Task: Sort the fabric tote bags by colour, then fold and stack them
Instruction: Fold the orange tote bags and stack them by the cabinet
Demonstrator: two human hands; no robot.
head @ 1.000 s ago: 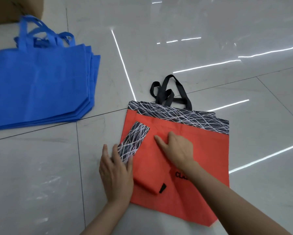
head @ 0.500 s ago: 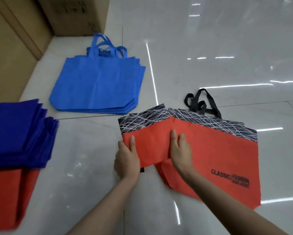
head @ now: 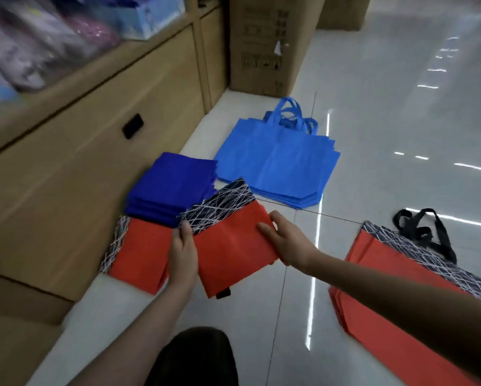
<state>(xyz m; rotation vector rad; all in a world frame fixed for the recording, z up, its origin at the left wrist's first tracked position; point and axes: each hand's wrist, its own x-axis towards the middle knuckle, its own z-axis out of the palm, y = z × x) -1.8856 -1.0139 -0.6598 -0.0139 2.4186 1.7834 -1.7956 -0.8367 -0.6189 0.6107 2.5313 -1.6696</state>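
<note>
A folded red tote bag (head: 233, 246) with a black scribble-patterned band hangs just above the floor between my hands. My left hand (head: 183, 252) grips its left edge and my right hand (head: 286, 240) grips its right edge. Directly left of it lies a stack of folded red bags (head: 139, 257). A stack of folded dark blue bags (head: 172, 185) sits behind that. Farther back is a pile of unfolded light blue totes (head: 278, 160). At the right lie unfolded red totes (head: 386, 302) with black handles.
A wooden cabinet (head: 94, 162) runs along the left, close to the folded stacks. Cardboard boxes (head: 264, 45) stand at the back. The floor is glossy white tile (head: 400, 121). My knee (head: 195, 358) shows at the bottom.
Both hands have lifted the folded red bag off the unfolded red pile and carried it left toward the folded red stack. The view has swung left.
</note>
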